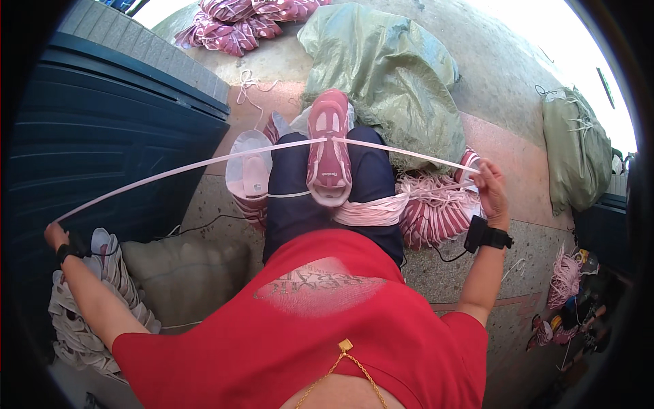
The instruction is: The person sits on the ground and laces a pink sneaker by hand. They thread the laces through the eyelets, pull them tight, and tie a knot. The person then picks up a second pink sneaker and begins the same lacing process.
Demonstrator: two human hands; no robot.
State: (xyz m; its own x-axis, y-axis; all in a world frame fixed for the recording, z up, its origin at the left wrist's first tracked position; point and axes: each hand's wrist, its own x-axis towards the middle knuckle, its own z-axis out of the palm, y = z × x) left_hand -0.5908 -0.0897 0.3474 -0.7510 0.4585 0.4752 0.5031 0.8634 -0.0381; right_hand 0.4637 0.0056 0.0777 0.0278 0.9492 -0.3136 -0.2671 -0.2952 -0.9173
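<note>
- left hand [56,235]: flung far out to the person's left, fist closed on one end of the pale pink lace [170,172], which runs taut from there to the shoe.
- right hand [489,191]: raised at the right, fingers pinched shut on the other end of the same lace; a black wrist strap [485,237] sits below it.
- pink shoe [329,146]: rests sole-up on the lap, toe pointing away, with the lace crossing it near the toe.
- count: one shoe on the lap; one shoe insert or upper [248,174] just beside the left knee; one bundle of pink laces [371,210] touching the shoe's heel; two green woven sacks [388,75], one behind the shoe, one well apart at the right.
- heaps, number of pieces not countable: pink shoe uppers [436,215] by the right knee, more at the top edge [238,24], pale soles [112,273] under the left forearm.
- risk: the lace is under strong, even tension, so a slip from either fist would likely whip it loose.
- risk: the shoe lies unheld on the thigh and could probably roll off if the pull turns uneven.
</note>
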